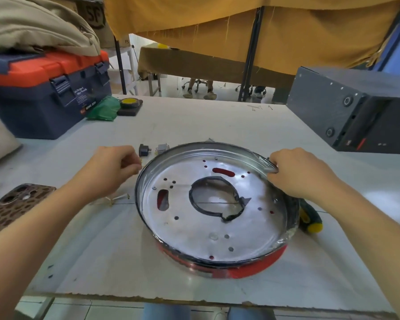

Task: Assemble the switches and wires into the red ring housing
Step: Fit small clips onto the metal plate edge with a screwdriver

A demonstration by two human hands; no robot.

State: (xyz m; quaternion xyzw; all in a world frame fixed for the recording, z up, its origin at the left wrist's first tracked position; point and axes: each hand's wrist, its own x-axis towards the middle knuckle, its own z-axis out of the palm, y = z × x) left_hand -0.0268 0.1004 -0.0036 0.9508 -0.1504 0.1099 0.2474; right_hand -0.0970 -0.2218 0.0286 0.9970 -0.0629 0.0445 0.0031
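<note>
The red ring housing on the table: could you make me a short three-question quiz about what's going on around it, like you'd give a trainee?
1. True or false: the right hand grips the rim of the red ring housing.
2. Which lies against the housing's right side? A) the toolbox B) the yellow and green handled tool C) the phone
3. Fill in: the small black switch sits on the table just beyond the ____ hand.

Key: 1 true; 2 B; 3 left.
</note>
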